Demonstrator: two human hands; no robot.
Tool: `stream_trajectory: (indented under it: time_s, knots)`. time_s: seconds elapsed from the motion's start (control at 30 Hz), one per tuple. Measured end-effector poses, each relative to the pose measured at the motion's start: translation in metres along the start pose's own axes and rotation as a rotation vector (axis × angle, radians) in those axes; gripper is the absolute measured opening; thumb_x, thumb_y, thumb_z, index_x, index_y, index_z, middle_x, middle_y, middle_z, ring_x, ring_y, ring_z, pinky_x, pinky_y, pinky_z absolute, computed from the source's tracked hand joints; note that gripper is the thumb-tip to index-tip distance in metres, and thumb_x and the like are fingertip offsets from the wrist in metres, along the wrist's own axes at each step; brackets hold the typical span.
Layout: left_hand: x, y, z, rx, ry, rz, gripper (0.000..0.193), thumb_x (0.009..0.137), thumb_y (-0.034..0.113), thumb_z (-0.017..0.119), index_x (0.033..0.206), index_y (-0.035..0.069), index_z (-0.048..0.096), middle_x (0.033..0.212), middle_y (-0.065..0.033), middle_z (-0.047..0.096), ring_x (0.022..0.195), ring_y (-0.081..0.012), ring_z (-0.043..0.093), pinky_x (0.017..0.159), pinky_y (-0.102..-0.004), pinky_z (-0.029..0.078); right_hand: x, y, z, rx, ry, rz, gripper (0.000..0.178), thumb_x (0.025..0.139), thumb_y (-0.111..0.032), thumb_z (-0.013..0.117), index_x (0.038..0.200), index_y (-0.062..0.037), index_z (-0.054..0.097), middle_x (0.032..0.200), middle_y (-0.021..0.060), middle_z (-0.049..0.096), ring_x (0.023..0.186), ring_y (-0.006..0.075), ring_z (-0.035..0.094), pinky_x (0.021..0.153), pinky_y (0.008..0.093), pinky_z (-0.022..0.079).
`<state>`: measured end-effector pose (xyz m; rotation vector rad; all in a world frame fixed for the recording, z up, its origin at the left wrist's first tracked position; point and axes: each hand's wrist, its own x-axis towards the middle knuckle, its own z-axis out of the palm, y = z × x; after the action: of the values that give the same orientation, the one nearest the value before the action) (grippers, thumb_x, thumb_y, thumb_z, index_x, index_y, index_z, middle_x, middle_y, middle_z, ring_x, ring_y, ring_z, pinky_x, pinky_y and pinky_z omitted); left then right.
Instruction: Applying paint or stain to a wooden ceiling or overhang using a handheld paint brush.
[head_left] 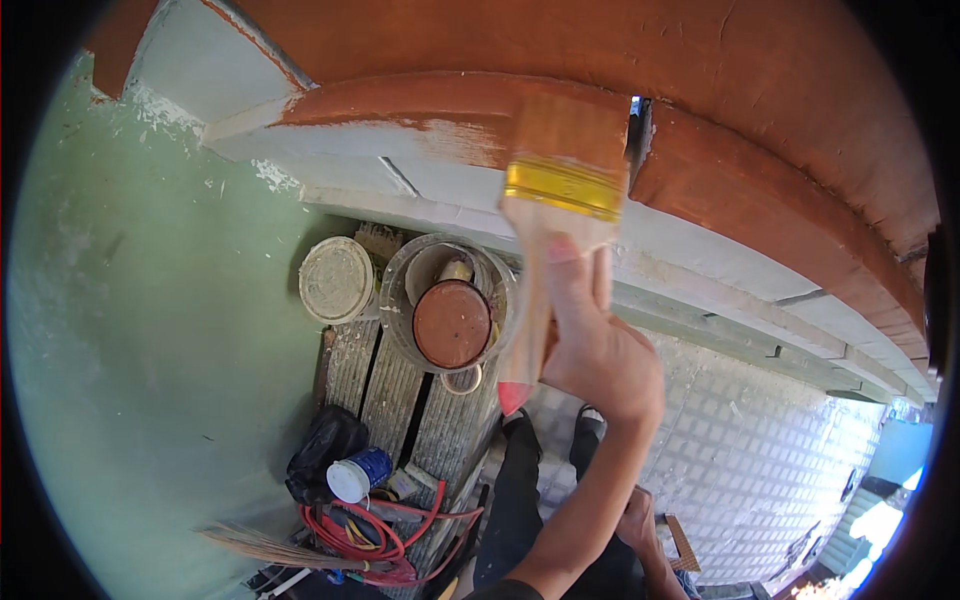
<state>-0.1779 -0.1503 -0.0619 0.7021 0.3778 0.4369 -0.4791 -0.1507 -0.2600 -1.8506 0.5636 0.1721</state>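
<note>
Left hand (603,355) clamps its fingers (568,272) on a wide paintbrush (563,188); right hand (634,520) curls, its hold unclear

- Paintbrush (563,188), upper centre: bristles blurred, tips indistinct against red-brown paint.
- Left hand (605,360), centre: fingers partly hidden behind brush; forearm cut by lower edge.
- Right hand (636,520), lower centre: small; grip unclear.
- Black bag (325,447), lower left: contents hidden.
- Dark object (938,300), right rim: cut off, kind unclear.
</note>
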Motion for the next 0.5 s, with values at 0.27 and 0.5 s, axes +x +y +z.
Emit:
stream_trajectory:
  time_s: [0.27,0.5]
  knots:
    - [0.003,0.003,-0.020,0.015,-0.021,-0.101,0.038,0.097,0.012,0.067,0.128,-0.009,0.057,0.129,-0.0184,0.063,0.116,-0.0259,0.065,0.101,-0.0398,0.056,0.001,0.001,-0.011,-0.088,-0.042,0.045,0.023,0.080,-0.007,0.070,0.101,-0.0025,0.076,0.071,0.0087,0.061,0.055,0.0183,0.052,0.054,0.0312,0.043]
    - [0.120,0.039,-0.037,0.216,0.032,0.506,0.037,0.098,0.013,0.066,0.127,-0.010,0.060,0.125,-0.0181,0.065,0.108,-0.0261,0.067,0.098,-0.0405,0.056,0.001,-0.005,-0.009,-0.016,-0.044,0.018,0.027,0.079,-0.002,0.069,0.105,-0.0043,0.076,0.072,0.0069,0.061,0.053,0.0133,0.050,0.053,0.0284,0.042]
